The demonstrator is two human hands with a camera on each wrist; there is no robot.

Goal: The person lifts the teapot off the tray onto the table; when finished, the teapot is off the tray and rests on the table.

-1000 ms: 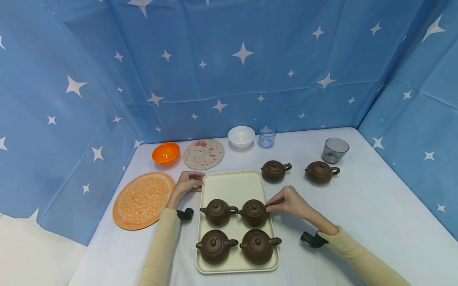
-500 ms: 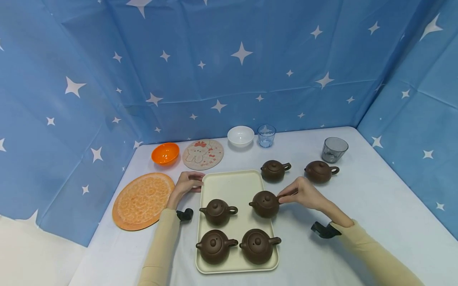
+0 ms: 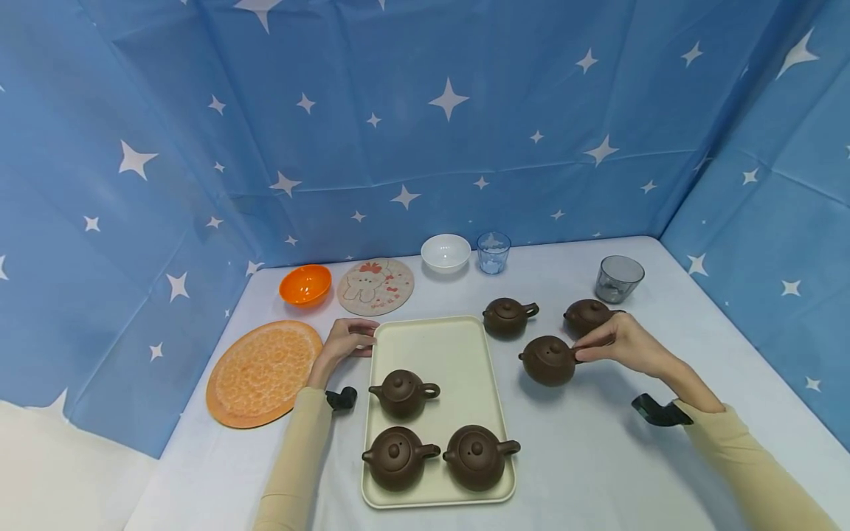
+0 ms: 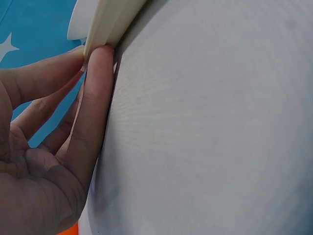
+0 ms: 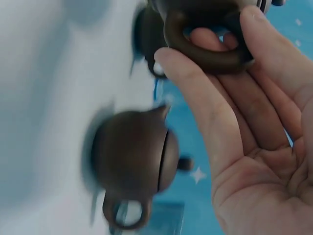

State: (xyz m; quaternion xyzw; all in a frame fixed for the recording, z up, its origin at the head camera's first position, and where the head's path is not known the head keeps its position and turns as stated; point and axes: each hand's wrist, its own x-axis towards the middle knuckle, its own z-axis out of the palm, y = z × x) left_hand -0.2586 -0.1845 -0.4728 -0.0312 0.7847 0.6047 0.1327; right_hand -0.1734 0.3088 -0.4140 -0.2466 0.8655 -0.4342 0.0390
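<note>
In the head view, my right hand (image 3: 627, 343) pinches a brown teapot (image 3: 547, 361) by its handle, holding it above the cloth to the right of the cream tray (image 3: 434, 335). The right wrist view shows thumb and fingers around the teapot's loop handle (image 5: 210, 58). At the tray's left edge, my left hand (image 3: 345, 343) grips the rim between thumb and fingers, close up in the left wrist view (image 4: 100, 44). Three more brown teapots stand on the tray: one in the middle left (image 3: 402, 394), and two along the near end (image 3: 397, 459) (image 3: 477, 457).
Two brown teapots (image 3: 506, 318) (image 3: 587, 317) stand on the cloth beyond the tray, near a grey glass (image 3: 619, 279). Along the back are an orange bowl (image 3: 305, 286), a rabbit mat (image 3: 375, 287), a white bowl (image 3: 446, 254) and a blue glass (image 3: 493, 253). An orange mat (image 3: 262, 372) lies left.
My right hand has lifted the teapot from the tray's right side and carried it rightward past the rim. My left hand has stayed at the tray's edge.
</note>
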